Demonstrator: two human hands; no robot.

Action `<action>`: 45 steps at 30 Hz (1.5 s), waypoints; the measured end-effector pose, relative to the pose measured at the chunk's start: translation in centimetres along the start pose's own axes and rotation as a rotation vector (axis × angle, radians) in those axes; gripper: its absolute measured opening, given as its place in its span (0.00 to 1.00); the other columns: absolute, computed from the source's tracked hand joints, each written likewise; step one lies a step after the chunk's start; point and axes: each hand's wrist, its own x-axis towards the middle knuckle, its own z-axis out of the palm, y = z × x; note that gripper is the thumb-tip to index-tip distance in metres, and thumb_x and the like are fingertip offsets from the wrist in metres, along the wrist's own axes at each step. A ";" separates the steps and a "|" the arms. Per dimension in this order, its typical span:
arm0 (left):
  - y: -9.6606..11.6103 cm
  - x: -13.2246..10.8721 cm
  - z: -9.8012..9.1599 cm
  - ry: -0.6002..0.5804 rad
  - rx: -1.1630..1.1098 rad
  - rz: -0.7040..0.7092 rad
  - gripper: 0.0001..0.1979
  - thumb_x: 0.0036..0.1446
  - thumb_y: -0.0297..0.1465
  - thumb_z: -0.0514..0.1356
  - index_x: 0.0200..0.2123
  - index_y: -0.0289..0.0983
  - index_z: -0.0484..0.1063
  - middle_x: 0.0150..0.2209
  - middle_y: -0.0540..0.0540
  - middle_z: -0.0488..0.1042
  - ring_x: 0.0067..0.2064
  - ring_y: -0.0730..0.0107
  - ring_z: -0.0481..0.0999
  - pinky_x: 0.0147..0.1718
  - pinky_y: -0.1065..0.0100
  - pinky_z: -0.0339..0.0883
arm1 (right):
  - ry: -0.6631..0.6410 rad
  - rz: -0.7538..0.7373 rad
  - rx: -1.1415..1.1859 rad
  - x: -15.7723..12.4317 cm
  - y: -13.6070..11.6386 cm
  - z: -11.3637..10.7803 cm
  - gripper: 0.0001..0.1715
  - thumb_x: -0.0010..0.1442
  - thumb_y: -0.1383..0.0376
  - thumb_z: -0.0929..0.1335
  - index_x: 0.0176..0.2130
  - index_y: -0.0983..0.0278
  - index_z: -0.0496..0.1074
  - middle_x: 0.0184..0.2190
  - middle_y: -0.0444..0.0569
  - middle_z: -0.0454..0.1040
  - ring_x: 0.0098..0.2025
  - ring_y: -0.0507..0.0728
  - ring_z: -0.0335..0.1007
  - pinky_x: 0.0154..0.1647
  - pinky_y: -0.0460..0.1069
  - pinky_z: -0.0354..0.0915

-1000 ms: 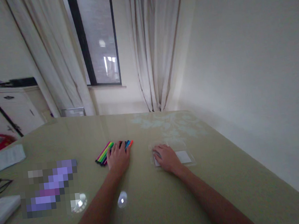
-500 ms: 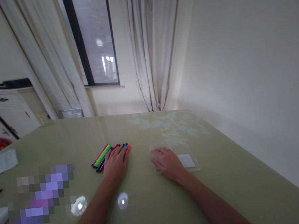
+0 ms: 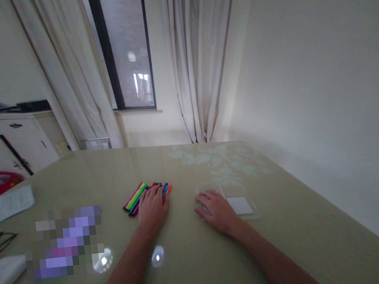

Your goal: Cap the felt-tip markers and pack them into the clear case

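Several coloured markers lie side by side, slanted, on the greenish table. My left hand rests over their right part with its fingers spread, so some of them are hidden beneath it. To the right, a clear plastic case lies flat with a white card in its right part. My right hand lies over the left part of the case, palm down and fingers apart.
A blurred-out purple item lies on the table at left. Beyond it are black-framed glasses, a pale face mask and a white object. A wall stands along the table's right edge.
The whole view has shifted slightly, so things appear a little further right. Both hands remain over the markers and the case, with only slight changes in their fingers.
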 end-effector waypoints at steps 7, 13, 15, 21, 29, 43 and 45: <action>-0.2 0.0 0.5 0.009 -0.005 0.007 0.16 0.68 0.36 0.57 0.54 0.38 0.77 0.58 0.38 0.77 0.60 0.49 0.75 0.63 0.48 0.63 | 0.000 0.004 0.000 -0.1 0.2 0.0 0.23 0.72 0.52 0.65 0.56 0.62 0.76 0.56 0.55 0.77 0.59 0.63 0.68 0.63 0.56 0.60; -0.3 0.0 0.4 -0.002 0.019 -0.006 0.15 0.67 0.34 0.57 0.52 0.38 0.76 0.57 0.38 0.78 0.59 0.50 0.75 0.63 0.49 0.62 | 0.012 0.060 -0.039 -0.1 0.7 0.1 0.21 0.70 0.55 0.65 0.55 0.63 0.77 0.57 0.56 0.77 0.59 0.64 0.69 0.66 0.57 0.57; -0.3 0.0 0.2 -0.008 0.021 -0.017 0.15 0.66 0.33 0.57 0.53 0.37 0.76 0.57 0.37 0.78 0.59 0.50 0.75 0.64 0.50 0.62 | 0.016 0.079 -0.046 -0.2 0.7 0.1 0.21 0.70 0.56 0.65 0.54 0.63 0.77 0.56 0.56 0.77 0.58 0.63 0.70 0.67 0.58 0.56; 0.0 -0.4 -0.5 -0.074 0.051 -0.059 0.22 0.66 0.35 0.55 0.61 0.39 0.72 0.64 0.37 0.72 0.65 0.49 0.70 0.68 0.47 0.54 | 0.019 0.088 -0.055 -0.2 0.7 -0.3 0.21 0.70 0.55 0.65 0.54 0.63 0.77 0.55 0.55 0.77 0.58 0.63 0.70 0.66 0.57 0.57; -1.5 -0.9 -1.0 -0.175 0.153 -0.191 0.30 0.66 0.43 0.53 0.68 0.41 0.66 0.70 0.36 0.65 0.71 0.43 0.61 0.69 0.39 0.46 | 0.007 0.127 -0.063 -0.1 0.7 -0.3 0.20 0.69 0.57 0.65 0.54 0.63 0.77 0.55 0.57 0.77 0.58 0.65 0.69 0.63 0.57 0.60; -4.5 1.0 0.3 0.067 -0.144 -0.640 0.37 0.70 0.48 0.44 0.69 0.27 0.62 0.72 0.20 0.55 0.75 0.35 0.51 0.67 0.37 0.51 | 0.024 0.124 -0.074 0.4 0.5 0.0 0.18 0.68 0.58 0.65 0.51 0.63 0.77 0.52 0.56 0.78 0.56 0.65 0.70 0.60 0.57 0.62; -4.1 1.3 0.1 0.060 -0.143 -0.646 0.37 0.70 0.48 0.43 0.69 0.28 0.61 0.72 0.21 0.55 0.74 0.35 0.52 0.67 0.35 0.51 | 0.030 0.131 -0.075 0.4 0.4 0.0 0.18 0.68 0.58 0.65 0.51 0.64 0.77 0.52 0.57 0.78 0.56 0.65 0.70 0.60 0.57 0.62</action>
